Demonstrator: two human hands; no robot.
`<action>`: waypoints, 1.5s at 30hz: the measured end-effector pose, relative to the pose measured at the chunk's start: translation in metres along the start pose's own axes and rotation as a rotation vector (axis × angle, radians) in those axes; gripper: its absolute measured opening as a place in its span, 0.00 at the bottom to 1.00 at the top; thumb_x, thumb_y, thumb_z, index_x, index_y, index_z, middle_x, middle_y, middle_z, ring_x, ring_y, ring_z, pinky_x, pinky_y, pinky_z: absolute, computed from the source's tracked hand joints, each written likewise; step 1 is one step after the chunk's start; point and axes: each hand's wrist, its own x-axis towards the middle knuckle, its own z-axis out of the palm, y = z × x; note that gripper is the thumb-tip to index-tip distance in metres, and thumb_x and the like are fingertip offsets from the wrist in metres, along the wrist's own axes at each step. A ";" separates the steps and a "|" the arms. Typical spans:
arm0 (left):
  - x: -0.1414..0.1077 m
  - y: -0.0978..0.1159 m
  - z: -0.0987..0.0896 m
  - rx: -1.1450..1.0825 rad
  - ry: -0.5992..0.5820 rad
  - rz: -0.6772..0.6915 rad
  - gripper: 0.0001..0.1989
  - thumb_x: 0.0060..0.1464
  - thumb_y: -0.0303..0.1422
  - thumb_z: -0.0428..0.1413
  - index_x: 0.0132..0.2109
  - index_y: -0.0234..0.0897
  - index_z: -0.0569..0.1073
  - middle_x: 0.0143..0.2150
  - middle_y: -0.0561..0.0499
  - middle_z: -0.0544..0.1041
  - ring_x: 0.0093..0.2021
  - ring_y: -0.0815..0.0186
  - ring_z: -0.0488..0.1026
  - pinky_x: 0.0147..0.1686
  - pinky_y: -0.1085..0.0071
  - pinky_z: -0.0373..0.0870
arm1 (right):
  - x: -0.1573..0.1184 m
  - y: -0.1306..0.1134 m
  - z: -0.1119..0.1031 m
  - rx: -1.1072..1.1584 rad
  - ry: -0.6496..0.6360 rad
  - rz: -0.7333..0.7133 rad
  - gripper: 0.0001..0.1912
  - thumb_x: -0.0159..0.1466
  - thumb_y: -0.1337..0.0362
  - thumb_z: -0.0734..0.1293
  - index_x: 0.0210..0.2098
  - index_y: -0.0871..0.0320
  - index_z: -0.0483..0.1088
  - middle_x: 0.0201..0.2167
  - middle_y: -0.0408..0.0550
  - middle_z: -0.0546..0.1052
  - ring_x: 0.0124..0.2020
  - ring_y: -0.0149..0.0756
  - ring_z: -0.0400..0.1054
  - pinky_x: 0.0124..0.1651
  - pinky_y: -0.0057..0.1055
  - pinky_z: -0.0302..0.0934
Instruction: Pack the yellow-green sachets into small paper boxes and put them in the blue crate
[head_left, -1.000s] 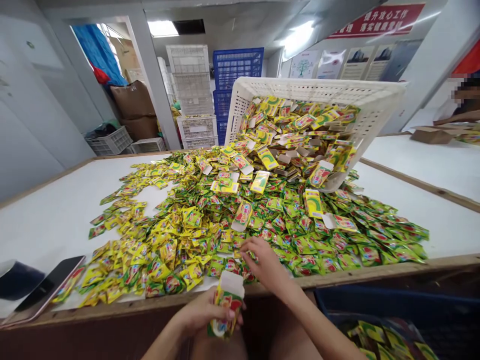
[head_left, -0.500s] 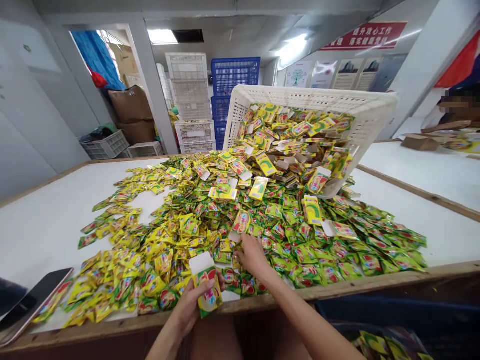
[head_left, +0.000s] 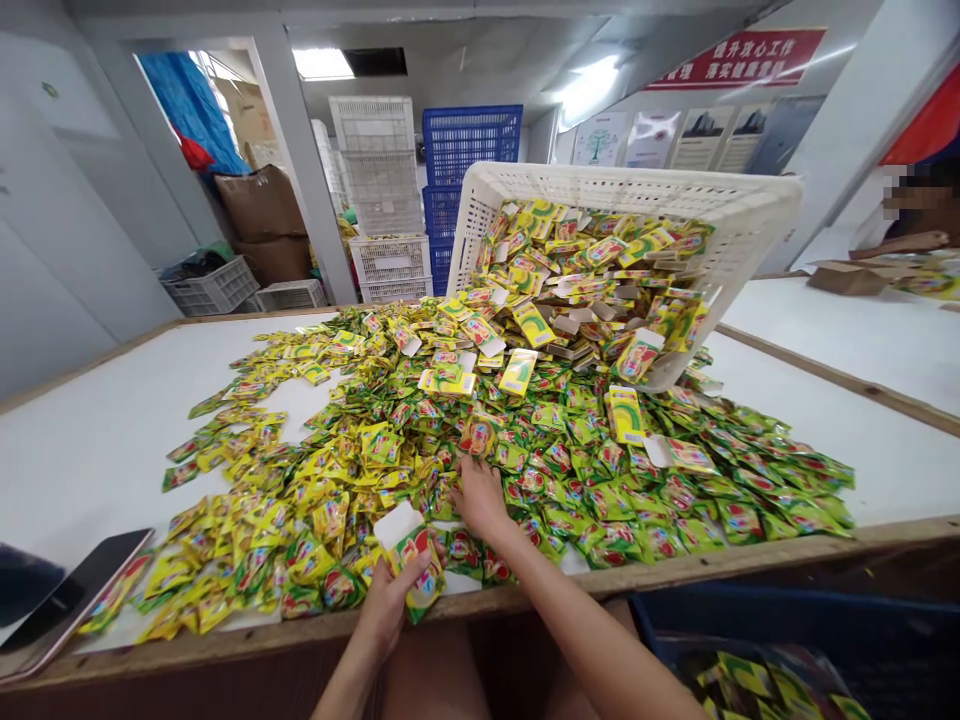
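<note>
My left hand is closed around a small box printed in green, yellow and red. The box's white end flap stands open toward the pile, and the box is held tilted at the table's front edge. To its right, my right hand reaches down into a heap of small shiny packets. Its fingers are bent among them, and whatever lies between the fingertips is hidden. Just beyond these fingertips lies another small box. Yellow packets spread on the left, greener ones on the right.
A tipped white basket spills small boxes onto the heap. A phone lies at the left edge of the white table. Below the right front edge is a blue crate with packets. Someone's arm rests by a cardboard box.
My right hand has moved slightly left within the packets. The small box beyond its fingertips no longer shows its white flap. My left hand still holds its box, now tilted a little more.
</note>
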 end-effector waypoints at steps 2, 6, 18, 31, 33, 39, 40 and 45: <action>0.001 -0.002 0.000 0.008 0.009 0.012 0.21 0.34 0.36 0.66 0.38 0.31 0.74 0.30 0.45 0.79 0.31 0.58 0.77 0.33 0.67 0.72 | -0.003 0.001 -0.001 -0.017 -0.009 -0.026 0.15 0.52 0.67 0.67 0.39 0.58 0.61 0.39 0.53 0.71 0.44 0.46 0.61 0.45 0.37 0.49; 0.002 -0.002 0.000 0.024 0.022 0.030 0.21 0.33 0.36 0.66 0.38 0.31 0.75 0.33 0.44 0.79 0.35 0.56 0.76 0.36 0.66 0.72 | -0.012 0.005 -0.005 0.138 -0.003 -0.057 0.12 0.54 0.69 0.65 0.37 0.56 0.61 0.38 0.47 0.70 0.43 0.41 0.61 0.45 0.36 0.49; -0.024 0.015 0.031 -0.044 -0.077 -0.069 0.29 0.36 0.36 0.65 0.49 0.35 0.71 0.39 0.44 0.79 0.42 0.53 0.75 0.42 0.61 0.71 | -0.062 -0.002 -0.040 1.225 0.002 0.122 0.18 0.53 0.61 0.68 0.41 0.55 0.60 0.39 0.44 0.69 0.38 0.35 0.66 0.39 0.30 0.62; -0.040 0.011 0.046 -0.122 -0.103 -0.045 0.27 0.44 0.35 0.61 0.53 0.37 0.68 0.47 0.43 0.76 0.48 0.53 0.72 0.48 0.61 0.67 | -0.079 0.010 -0.021 1.268 0.275 0.479 0.22 0.57 0.48 0.61 0.45 0.56 0.64 0.43 0.51 0.73 0.44 0.41 0.68 0.39 0.33 0.65; -0.041 0.006 0.053 -0.101 -0.086 -0.039 0.28 0.42 0.34 0.62 0.53 0.37 0.69 0.45 0.45 0.77 0.47 0.55 0.72 0.48 0.63 0.67 | -0.082 0.003 -0.022 1.294 0.222 0.469 0.22 0.60 0.47 0.58 0.46 0.55 0.63 0.46 0.51 0.71 0.45 0.40 0.68 0.40 0.34 0.65; -0.037 -0.005 0.060 -0.102 -0.025 -0.030 0.26 0.41 0.35 0.63 0.50 0.38 0.71 0.42 0.47 0.78 0.48 0.59 0.71 0.50 0.67 0.64 | -0.090 0.002 -0.026 1.336 0.236 0.307 0.22 0.56 0.54 0.66 0.47 0.55 0.60 0.40 0.48 0.74 0.40 0.38 0.69 0.42 0.34 0.64; -0.034 -0.006 0.058 -0.089 -0.019 -0.034 0.25 0.41 0.35 0.63 0.49 0.37 0.71 0.41 0.47 0.78 0.47 0.59 0.72 0.49 0.68 0.65 | -0.090 0.006 -0.028 1.331 0.259 0.304 0.22 0.55 0.55 0.67 0.46 0.56 0.61 0.39 0.48 0.74 0.39 0.37 0.68 0.42 0.33 0.63; -0.007 -0.006 0.055 0.115 -0.160 -0.083 0.19 0.42 0.38 0.62 0.40 0.31 0.72 0.28 0.47 0.78 0.29 0.61 0.75 0.33 0.68 0.69 | -0.079 0.017 -0.066 1.217 0.274 0.169 0.16 0.56 0.59 0.67 0.41 0.56 0.61 0.34 0.45 0.72 0.36 0.34 0.67 0.39 0.29 0.62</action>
